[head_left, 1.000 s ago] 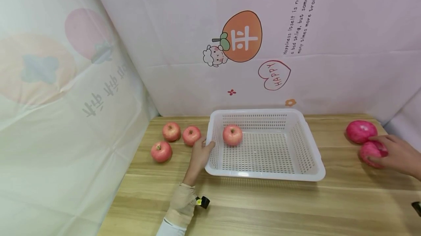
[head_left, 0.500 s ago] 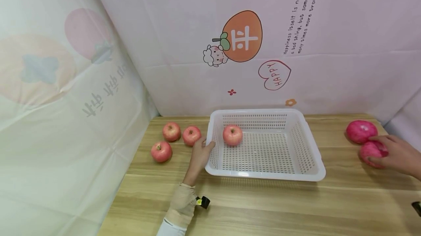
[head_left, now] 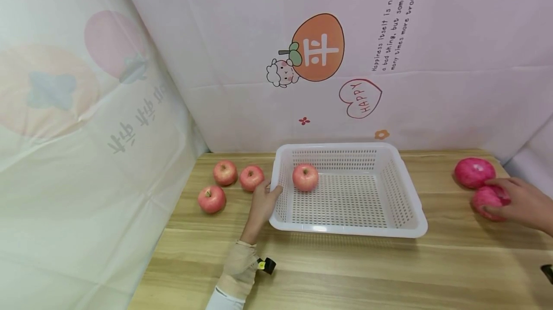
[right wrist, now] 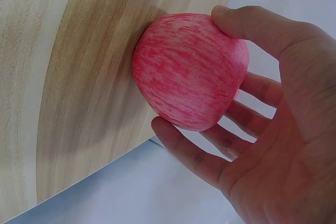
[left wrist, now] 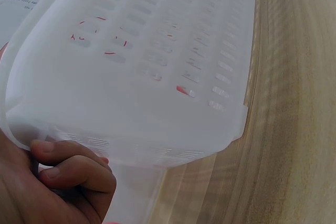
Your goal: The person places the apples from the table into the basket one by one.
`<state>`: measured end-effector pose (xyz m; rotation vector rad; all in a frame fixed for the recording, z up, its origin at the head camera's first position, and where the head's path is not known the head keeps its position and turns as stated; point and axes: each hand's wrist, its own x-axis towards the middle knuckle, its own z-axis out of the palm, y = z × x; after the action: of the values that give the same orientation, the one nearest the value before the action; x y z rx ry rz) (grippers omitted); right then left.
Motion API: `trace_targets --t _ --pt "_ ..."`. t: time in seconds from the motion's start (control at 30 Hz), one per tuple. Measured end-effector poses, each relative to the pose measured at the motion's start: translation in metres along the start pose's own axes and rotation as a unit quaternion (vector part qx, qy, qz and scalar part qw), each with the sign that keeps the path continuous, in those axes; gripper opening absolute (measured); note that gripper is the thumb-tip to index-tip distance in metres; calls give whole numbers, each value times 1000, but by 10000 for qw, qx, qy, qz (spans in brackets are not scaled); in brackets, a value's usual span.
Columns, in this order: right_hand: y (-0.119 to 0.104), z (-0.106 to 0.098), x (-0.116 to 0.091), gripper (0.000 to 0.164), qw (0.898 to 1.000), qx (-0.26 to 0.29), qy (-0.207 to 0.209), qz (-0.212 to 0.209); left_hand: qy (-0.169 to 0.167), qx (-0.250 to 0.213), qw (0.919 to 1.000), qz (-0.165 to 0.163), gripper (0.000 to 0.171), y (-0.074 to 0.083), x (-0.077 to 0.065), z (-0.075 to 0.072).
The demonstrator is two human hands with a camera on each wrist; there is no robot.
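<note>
My left hand (head_left: 263, 202) grips the left rim of a white plastic basket (head_left: 345, 231), with the thumb over the edge. In the left wrist view, curled fingers (left wrist: 79, 174) show under the rim of the basket (left wrist: 121, 114). One light red apple (head_left: 305, 178) sits inside near the left wall. At the far right, my right hand (head_left: 520, 204) holds a deep pink, streaked apple (right wrist: 191, 72) between thumb and fingers; the apple is low at the table. A second deep pink apple (head_left: 474, 173) lies just behind it.
Several light red apples, among them one near the front (head_left: 211, 199), lie left of the basket on the wooden table (head_left: 345, 271). Printed cloth (head_left: 242, 108) hangs behind the table and along its left side.
</note>
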<state>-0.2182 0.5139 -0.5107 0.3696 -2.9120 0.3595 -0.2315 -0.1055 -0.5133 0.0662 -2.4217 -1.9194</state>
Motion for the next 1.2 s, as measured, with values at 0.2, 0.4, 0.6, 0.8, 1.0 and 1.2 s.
trace_targets --t 0.2,0.4,0.6,0.8,1.0,1.2 --pt "1 -2 1 67 9999 -4 123 -75 19 -45 10000 24 42 -2 0 0" --pt "1 -6 3 67 9996 -75 195 -172 30 -3 10000 53 40 0 -1 0" --pt "-2 -11 6 66 9994 -163 237 -212 40 -46 10000 42 40 1 2 0" --pt "-7 -15 7 65 9991 -173 310 -233 58 -25 10000 5 41 1 2 1" --pt "-11 -21 9 66 9991 -210 301 -222 53 -46 10000 -2 41 0 1 1" --pt "-15 -24 12 71 9992 -298 219 -125 50 -25 10000 -14 40 1 1 1"
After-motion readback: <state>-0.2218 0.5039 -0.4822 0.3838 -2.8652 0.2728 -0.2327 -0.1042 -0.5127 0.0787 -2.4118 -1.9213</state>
